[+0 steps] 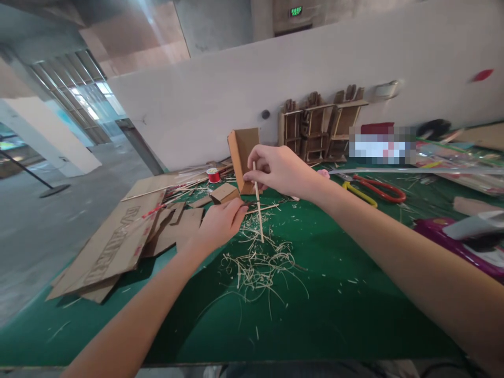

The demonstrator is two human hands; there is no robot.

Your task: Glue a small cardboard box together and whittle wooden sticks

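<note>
My right hand [277,169] is closed around the top of a thin wooden stick [259,215], which stands nearly upright with its lower end over the green mat [323,294]. My left hand [220,223] is closed too, its fingertips pinched next to the middle of the stick; a small dark tool seems to poke out of them, but I cannot make it out. A heap of pale wood shavings [260,265] lies on the mat right under both hands.
Flat cardboard sheets [118,244] lie at the left, with a small cardboard box [224,193], a folded cardboard piece [242,152] and a red spool [213,175]. Cardboard models [318,128] stand against the white wall. Red-and-yellow scissors [374,190] and a purple object [457,244] lie at the right.
</note>
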